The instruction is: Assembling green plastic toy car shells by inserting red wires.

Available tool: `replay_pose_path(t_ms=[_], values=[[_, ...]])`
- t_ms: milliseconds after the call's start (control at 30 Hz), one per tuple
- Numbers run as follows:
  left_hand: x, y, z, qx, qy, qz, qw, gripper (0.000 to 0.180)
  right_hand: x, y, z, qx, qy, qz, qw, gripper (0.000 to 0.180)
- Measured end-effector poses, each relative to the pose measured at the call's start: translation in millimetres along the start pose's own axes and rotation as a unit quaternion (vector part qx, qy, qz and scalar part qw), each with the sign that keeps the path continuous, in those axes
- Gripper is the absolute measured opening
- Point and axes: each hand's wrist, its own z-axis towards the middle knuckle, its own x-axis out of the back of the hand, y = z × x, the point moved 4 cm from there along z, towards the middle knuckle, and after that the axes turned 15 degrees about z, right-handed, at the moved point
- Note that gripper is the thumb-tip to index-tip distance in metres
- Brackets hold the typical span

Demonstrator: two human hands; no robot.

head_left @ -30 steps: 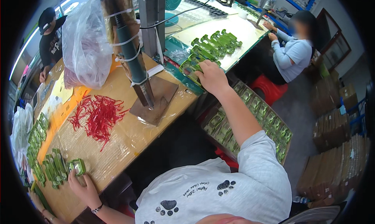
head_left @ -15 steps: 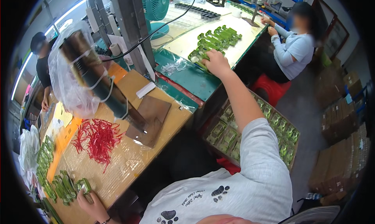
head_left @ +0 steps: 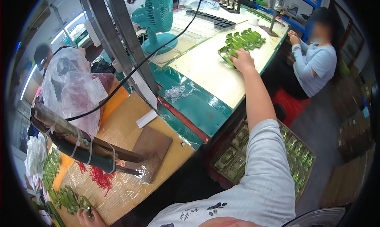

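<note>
Green moulded plastic pieces (head_left: 242,40) lie heaped on far cream worktop (head_left: 206,70), w/ one green piece at the near edge of the heap under the right hand (head_left: 242,60). Right grip: fingers curled down onto that piece, grasping it; arm stretched fully fwd. Left hand (head_left: 88,216) is low at bottom-left, fingers closed around a small green piece among a second cluster of green pieces (head_left: 67,198) on the brown cardboard-covered worktop (head_left: 130,187). Near that: red plastic strands (head_left: 101,176), dark metal press tool (head_left: 85,148), clear plastic bag (head_left: 71,88). Teal desk fan (head_left: 160,17) behind. Seated person in light blue top (head_left: 314,65) at far right. Crate of green pieces (head_left: 295,157) below worktop.
</note>
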Motion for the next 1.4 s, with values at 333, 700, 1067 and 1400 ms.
replay_pose_path(t_ms=[333, 700, 1067, 1400], values=[[-26.6, -0.5, -10.3, 0.29, -0.193, -0.109, 0.931, 0.018, 16.6, 41.1, 11.5, 0.148, 0.228, 0.357, 0.894, 0.037], [-28.7, 9.0, -1.3, 0.356, -0.25, -0.053, 0.899, 0.064, 164.2, -254.0, -363.0, 0.598, -0.057, 0.458, 0.655, 0.025], [-32.6, 15.8, 7.8, 0.347, -0.213, -0.17, 0.897, 0.054, 138.9, -371.7, -492.8, 0.481, -0.364, 0.593, 0.534, 0.033], [-23.4, 11.9, -31.4, 0.544, -0.009, -0.406, 0.734, 0.062, -28.9, -402.0, -503.5, 0.518, -0.296, 0.272, 0.755, 0.035]])
